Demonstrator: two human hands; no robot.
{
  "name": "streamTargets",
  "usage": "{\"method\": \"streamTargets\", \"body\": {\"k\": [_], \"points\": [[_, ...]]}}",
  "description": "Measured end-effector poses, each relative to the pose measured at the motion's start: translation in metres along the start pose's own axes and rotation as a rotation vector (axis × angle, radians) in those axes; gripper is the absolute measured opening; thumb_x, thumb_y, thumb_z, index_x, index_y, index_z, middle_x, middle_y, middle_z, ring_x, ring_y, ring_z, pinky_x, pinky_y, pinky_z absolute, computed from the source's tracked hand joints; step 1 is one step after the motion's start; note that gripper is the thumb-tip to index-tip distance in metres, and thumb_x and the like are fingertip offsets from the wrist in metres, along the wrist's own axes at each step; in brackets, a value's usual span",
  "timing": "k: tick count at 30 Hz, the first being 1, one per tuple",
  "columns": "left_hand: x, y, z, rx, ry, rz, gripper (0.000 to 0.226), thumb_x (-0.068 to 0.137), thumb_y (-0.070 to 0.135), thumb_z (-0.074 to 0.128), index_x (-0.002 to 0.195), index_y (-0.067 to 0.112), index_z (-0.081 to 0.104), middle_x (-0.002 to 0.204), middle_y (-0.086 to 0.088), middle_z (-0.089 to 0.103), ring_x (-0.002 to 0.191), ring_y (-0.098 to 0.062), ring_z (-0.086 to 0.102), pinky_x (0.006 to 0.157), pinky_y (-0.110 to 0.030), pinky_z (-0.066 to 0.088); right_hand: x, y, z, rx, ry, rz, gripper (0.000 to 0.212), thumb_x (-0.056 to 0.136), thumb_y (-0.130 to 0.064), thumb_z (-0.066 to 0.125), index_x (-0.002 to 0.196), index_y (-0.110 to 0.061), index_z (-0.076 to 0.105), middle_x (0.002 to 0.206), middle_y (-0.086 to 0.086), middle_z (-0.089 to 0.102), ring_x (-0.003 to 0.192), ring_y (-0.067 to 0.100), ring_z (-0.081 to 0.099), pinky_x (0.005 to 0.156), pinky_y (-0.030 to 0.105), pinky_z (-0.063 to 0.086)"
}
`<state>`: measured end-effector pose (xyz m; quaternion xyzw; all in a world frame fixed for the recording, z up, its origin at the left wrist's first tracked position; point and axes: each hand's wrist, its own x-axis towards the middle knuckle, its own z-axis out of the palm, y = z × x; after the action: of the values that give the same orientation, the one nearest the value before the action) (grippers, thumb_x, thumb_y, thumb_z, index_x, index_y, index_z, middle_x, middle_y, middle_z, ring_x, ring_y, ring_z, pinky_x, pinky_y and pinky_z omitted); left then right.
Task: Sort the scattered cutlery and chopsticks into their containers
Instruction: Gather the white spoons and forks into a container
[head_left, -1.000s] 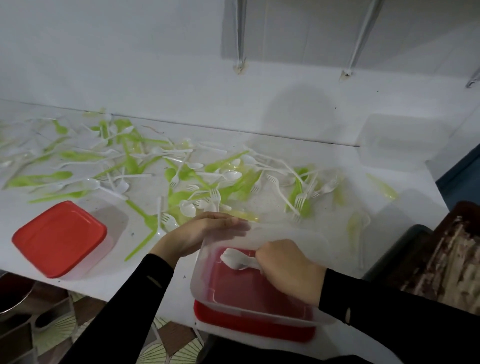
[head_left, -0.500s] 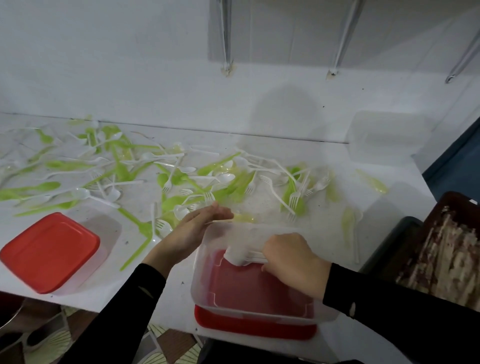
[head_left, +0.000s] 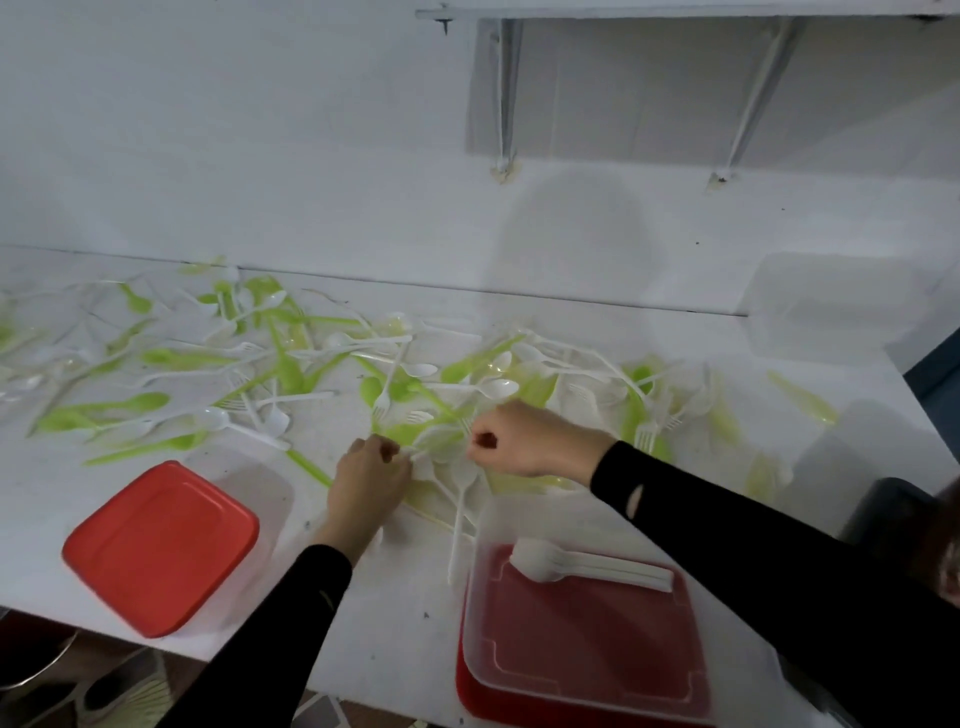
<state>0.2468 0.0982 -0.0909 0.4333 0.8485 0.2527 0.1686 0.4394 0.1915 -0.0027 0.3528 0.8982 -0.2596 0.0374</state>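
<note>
White spoons (head_left: 587, 567) lie in the clear container (head_left: 587, 670) atop a red lid (head_left: 485, 699).

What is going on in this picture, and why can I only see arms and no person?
The camera sits on the person's head and looks down, so you see only their two arms in black sleeves. There is no machine here, just bare hands. The left hand and the right hand both reach into a messy pile of green and white plastic cutlery spread over a white table. Each hand seems to pinch a white piece, but it is too blurry to say which. Near the person stands a clear box on a red lid, with a few white spoons already inside. On the left sits another box with a red lid on it.
</note>
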Motion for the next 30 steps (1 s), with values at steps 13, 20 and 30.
{"method": "streamTargets", "body": {"k": [13, 20, 30], "points": [[0.032, 0.0, -0.063, -0.881, 0.072, -0.064, 0.019, 0.089, 0.02, 0.064, 0.089, 0.016, 0.046, 0.094, -0.012, 0.07, 0.092, -0.019, 0.066, 0.087, -0.034, 0.053, 0.055, -0.001, 0.029, -0.29, -0.079, 0.147, 0.024, 0.087, -0.029, 0.064, 0.102, -0.012, 0.058, 0.106, 0.007, 0.064, 0.099, 0.028, 0.064, 0.071, 0.029, 0.04], [0.024, 0.025, -0.111, -0.818, -0.131, 0.194, 0.023, 0.099, 0.004, 0.042, 0.106, 0.025, 0.049, 0.079, 0.005, 0.054, 0.063, -0.01, 0.051, 0.051, -0.022, 0.047, 0.056, 0.011, 0.029, -0.202, -0.108, 0.123, 0.017, 0.088, -0.037, 0.065, 0.088, -0.021, 0.059, 0.097, -0.003, 0.064, 0.091, 0.018, 0.059, 0.066, 0.028, 0.038], [0.014, -0.026, -0.058, 0.258, -0.74, 0.537, 0.035, 0.065, 0.03, 0.087, 0.096, 0.025, 0.071, 0.102, 0.006, 0.061, 0.095, -0.005, 0.055, 0.089, -0.027, 0.046, 0.053, -0.001, 0.025, 0.02, -0.074, 0.172, 0.043, 0.076, -0.055, 0.075, 0.103, -0.025, 0.061, 0.093, -0.01, 0.058, 0.086, 0.012, 0.056, 0.072, 0.029, 0.043]]}}
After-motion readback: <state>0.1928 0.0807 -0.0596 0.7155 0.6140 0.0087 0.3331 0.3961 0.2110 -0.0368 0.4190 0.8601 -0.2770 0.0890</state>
